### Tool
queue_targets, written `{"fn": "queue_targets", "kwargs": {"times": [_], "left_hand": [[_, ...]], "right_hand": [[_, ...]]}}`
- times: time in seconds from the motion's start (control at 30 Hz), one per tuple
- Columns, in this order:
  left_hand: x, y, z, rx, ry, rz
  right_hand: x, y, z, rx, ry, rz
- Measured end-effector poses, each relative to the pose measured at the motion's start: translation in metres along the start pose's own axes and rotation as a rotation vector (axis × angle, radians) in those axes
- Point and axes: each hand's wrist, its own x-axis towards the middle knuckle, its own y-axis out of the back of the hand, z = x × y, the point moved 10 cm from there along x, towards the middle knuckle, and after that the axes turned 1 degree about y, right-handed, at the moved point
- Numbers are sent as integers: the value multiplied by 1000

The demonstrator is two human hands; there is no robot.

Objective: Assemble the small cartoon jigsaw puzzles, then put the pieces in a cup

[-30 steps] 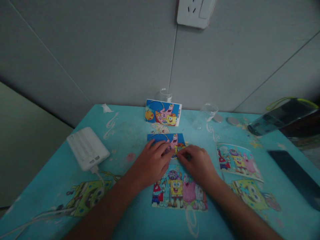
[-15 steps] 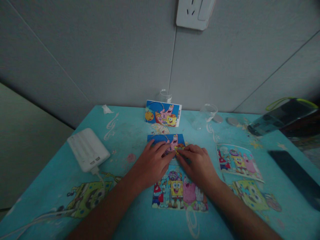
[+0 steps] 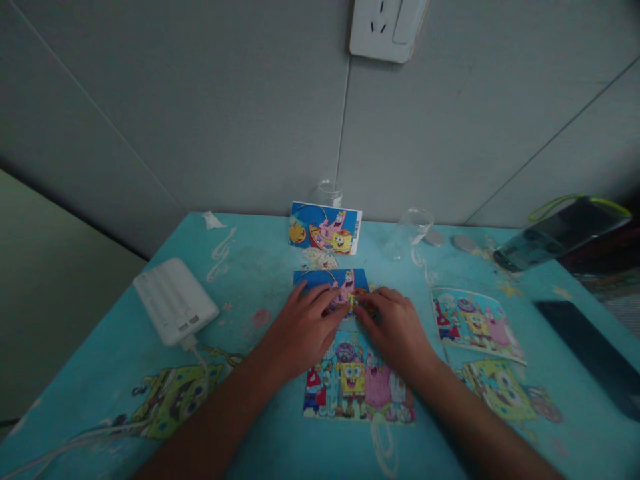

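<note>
On the table in front of me lies a blue cartoon picture (image 3: 313, 275), its lower part covered by my hands. My left hand (image 3: 313, 317) rests flat on it with the fingers stretched and slightly apart. At the picture's right side, my right hand (image 3: 393, 320) has thumb and index finger pinched together. A small yellow patch shows at those fingertips, but whether it is a loose piece is too small to tell. Just below is a second cartoon picture (image 3: 353, 383), partly under both wrists. A matching blue card (image 3: 325, 228) leans against a clear cup (image 3: 330, 192) at the back.
A white power bank (image 3: 175, 300) with a cable lies left. A clear cup (image 3: 415, 223) lies tipped near two round lids (image 3: 434, 237). To the right are a curved cartoon card (image 3: 477, 323), a dark phone-like slab (image 3: 590, 353) and a transparent bottle (image 3: 555, 233).
My right fingertips have shifted very slightly at the blue picture's right side. My left hand stays in place, and the view has tilted a little.
</note>
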Motion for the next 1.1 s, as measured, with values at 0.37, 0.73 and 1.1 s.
{"fn": "queue_targets", "kwargs": {"times": [0.37, 0.73, 1.1], "left_hand": [[0, 2, -1, -25, 3, 1], [2, 3, -1, -28, 7, 37], [3, 5, 2, -9, 9, 64]], "right_hand": [[10, 0, 3, 102, 14, 14], [12, 1, 0, 32, 4, 27], [-9, 2, -9, 2, 94, -22]]}}
